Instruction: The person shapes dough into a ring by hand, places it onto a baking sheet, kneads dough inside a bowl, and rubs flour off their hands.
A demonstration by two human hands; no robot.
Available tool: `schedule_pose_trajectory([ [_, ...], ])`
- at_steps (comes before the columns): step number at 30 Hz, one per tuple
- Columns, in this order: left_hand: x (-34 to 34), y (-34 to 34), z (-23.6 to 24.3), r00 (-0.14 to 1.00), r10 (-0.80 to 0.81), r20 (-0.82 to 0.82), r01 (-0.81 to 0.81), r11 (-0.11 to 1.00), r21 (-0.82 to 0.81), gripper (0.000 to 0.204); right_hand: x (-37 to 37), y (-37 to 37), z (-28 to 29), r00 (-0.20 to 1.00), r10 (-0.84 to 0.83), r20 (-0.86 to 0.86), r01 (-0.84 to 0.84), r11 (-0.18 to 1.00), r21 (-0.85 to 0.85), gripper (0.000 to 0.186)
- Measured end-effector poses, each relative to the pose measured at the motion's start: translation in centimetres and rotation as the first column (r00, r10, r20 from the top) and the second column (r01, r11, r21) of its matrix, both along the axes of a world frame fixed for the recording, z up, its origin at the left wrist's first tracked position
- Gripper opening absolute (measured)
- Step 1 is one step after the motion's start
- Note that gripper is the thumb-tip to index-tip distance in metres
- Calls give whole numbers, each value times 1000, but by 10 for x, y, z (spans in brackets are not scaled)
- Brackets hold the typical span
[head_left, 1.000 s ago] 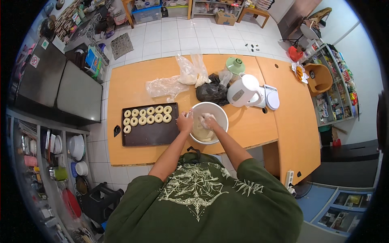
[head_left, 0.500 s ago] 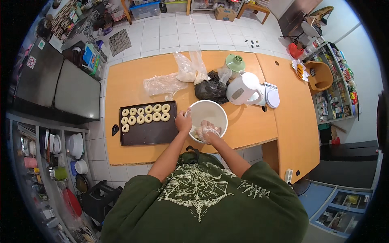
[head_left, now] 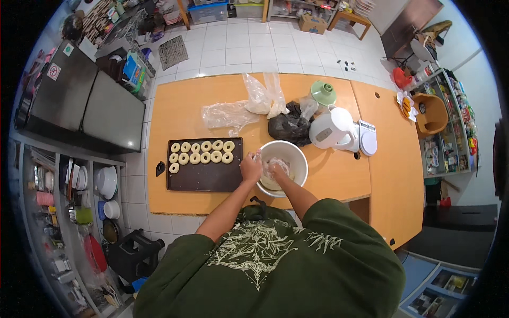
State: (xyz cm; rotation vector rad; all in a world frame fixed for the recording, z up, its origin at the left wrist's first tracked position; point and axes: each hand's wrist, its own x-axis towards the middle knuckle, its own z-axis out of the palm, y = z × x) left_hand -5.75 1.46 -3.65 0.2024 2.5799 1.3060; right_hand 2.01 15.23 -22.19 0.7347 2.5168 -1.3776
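A white bowl (head_left: 298,166) stands on the wooden table with pale dough in its bottom. My left hand (head_left: 251,166) grips the bowl's left rim, flour or dough on its fingers. My right hand (head_left: 277,167) is down inside the bowl in the dough, coated white, its fingers mostly hidden. Left of the bowl lies a dark baking tray (head_left: 204,176) holding several pale dough rings (head_left: 216,156).
Behind the bowl are a black plastic bag (head_left: 288,126), clear bags (head_left: 257,96), a green container (head_left: 323,93), a white kettle (head_left: 328,130) and a scale (head_left: 368,142). A fridge (head_left: 111,116) stands left, open shelving (head_left: 58,222) lower left, an orange chair (head_left: 430,114) right.
The whole view has shifted, with the table appearing slightly further right. My right hand has worked about inside the bowl, now further from its front edge. My left hand stays at the rim.
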Motion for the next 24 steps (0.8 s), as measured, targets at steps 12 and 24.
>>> schedule_pose_trajectory([
  [12, -1, -13, -15, 994, 98, 42, -100, 994, 42, 49, -42, 15, 81, 983, -171, 62, 182, 898, -400, 44],
  [24, 3, 3, -1, 996, 68, -50, -61, 991, 120, 52, 40, 64, -22, 913, -404, 46, 404, 915, 20, 44],
])
